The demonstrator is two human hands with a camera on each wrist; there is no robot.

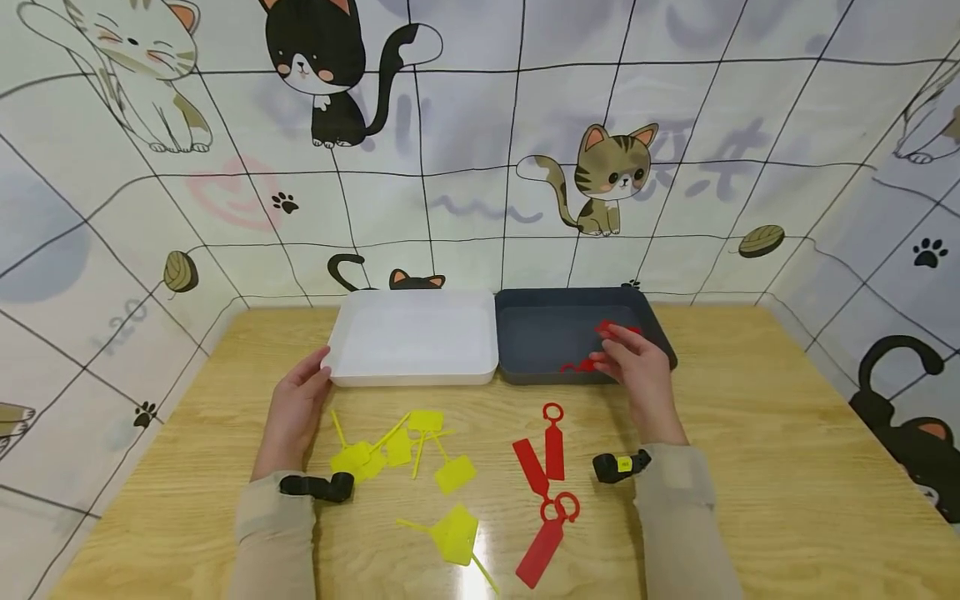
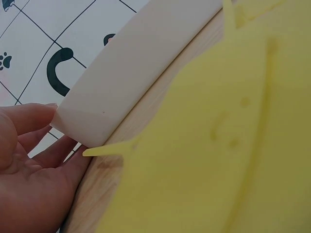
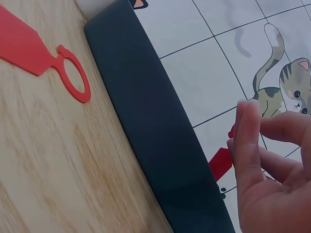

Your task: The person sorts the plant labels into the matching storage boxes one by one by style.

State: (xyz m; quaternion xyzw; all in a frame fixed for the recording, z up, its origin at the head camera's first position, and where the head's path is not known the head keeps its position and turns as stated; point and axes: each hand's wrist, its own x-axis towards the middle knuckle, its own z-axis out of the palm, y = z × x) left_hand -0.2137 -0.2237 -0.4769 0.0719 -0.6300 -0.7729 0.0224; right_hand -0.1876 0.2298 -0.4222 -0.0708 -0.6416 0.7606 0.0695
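My left hand (image 1: 298, 408) holds the near left corner of the white tray (image 1: 412, 342), thumb on its outer side in the left wrist view. Over the dark grey tray (image 1: 540, 333), my right hand (image 1: 637, 375) pinches a red tag (image 3: 221, 164) at its fingertips; the fingers partly hide it. More red shows at the upper fingertips in the head view, and I cannot tell whether it lies in the tray. Three red ring-ended tags (image 1: 540, 553) lie on the table in front of the dark tray. Several yellow tags (image 1: 455, 475) with thin tails lie scattered before the white tray.
Both trays stand side by side at the back of the wooden table (image 1: 757, 467), close to a cat-patterned backdrop (image 1: 465, 200). The backdrop also rises at both sides. A black wrist camera (image 1: 621, 467) sits on each sleeve.
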